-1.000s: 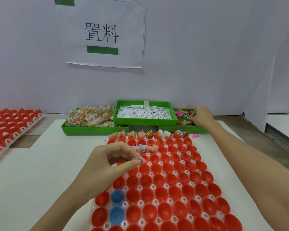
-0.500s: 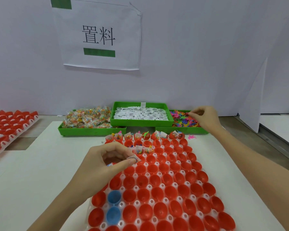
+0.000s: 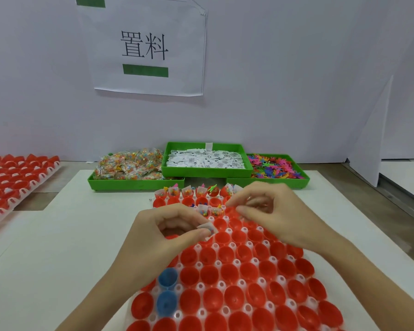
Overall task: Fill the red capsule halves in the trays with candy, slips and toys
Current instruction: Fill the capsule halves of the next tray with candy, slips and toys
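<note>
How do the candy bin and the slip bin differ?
The candy bin sits at the left, low on the table; the slip bin sits in the middle, raised, its ends apparently resting on its neighbours. The candy bin holds clear packets of multicoloured candy heaped above its rim; the slip bin holds white printed slips, roughly level with its rim. Both are shallow green rectangular trays.

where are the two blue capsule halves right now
In the head view, the two blue capsule halves sit one behind the other near the left edge of the white capsule tray, among red capsule halves, just below the left hand.
</note>
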A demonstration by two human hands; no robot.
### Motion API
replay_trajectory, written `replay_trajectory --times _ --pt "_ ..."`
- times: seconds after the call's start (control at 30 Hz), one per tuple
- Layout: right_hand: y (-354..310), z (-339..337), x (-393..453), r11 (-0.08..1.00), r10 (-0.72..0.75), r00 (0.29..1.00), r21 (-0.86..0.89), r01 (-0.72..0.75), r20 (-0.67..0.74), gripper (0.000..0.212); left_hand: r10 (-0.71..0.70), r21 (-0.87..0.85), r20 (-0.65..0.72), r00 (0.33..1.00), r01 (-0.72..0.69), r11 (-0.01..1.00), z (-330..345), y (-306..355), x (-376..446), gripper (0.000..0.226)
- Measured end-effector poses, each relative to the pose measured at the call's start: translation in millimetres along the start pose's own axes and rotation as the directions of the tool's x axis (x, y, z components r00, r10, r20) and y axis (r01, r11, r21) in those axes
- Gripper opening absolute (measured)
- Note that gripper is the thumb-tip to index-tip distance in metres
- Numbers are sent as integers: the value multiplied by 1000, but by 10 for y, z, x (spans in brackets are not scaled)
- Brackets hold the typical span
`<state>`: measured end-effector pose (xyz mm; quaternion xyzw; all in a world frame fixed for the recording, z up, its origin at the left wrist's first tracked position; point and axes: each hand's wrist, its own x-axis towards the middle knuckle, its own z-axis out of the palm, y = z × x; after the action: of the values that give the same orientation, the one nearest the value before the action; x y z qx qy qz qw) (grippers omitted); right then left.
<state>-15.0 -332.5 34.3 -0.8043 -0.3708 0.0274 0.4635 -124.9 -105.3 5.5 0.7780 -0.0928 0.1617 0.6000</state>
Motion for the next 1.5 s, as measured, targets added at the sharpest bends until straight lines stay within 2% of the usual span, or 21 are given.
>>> replay_trajectory --times 0.13,0.23,0.37,0.5,0.7,0.87,0.97,1.1,1.2,1.23,1.3,1.4,1.43,1.5 --pt "-186 181 -121 996 -55 992 -63 62 112 26 38 36 -31 999 -36 999 96 21 -56 18" --pt "-213 240 -151 998 -39 993 46 34 111 29 64 59 -26 998 -63 996 118 23 -59 15" --pt "-166 232 -167 978 14 998 207 -26 63 16 166 108 -16 986 -163 981 132 31 -55 13" --pt "-121 235 -190 972 57 996 226 -71 68 12 187 161 -71 980 -173 972 152 17 -54 11" --pt "-129 210 -203 981 -5 989 191 -24 149 14 205 218 -61 977 -187 958 151 -10 -52 10" --pt "-93 157 -189 962 27 978 261 -82 208 15 269 242 -30 963 -254 936 193 -6 -69 13" --pt "-64 118 -178 917 68 964 365 -162 258 16 241 182 -56 969 -228 957 186 -23 -69 21" --pt "-46 123 -168 953 29 973 287 -96 228 19 262 245 -85 961 -235 941 225 -20 -60 22" --pt "-3 54 -130 957 62 994 279 -84 86 18 239 320 -116 964 -192 928 278 17 17 17" --pt "38 18 -103 954 97 995 284 -96 10 16 219 360 -81 972 -177 916 282 37 53 22" --pt "133 -40 -27 963 142 983 248 -109 -116 15 170 482 101 980 -198 853 291 72 114 43" --pt "260 -20 113 992 106 975 89 -90 -196 15 55 690 378 924 -321 649 338 88 184 75" --pt "296 10 154 996 88 975 38 -82 -204 14 16 727 421 907 -348 592 357 81 207 81" --pt "358 76 210 996 76 975 -31 -84 -207 13 -41 749 458 888 -360 556 397 67 247 86"
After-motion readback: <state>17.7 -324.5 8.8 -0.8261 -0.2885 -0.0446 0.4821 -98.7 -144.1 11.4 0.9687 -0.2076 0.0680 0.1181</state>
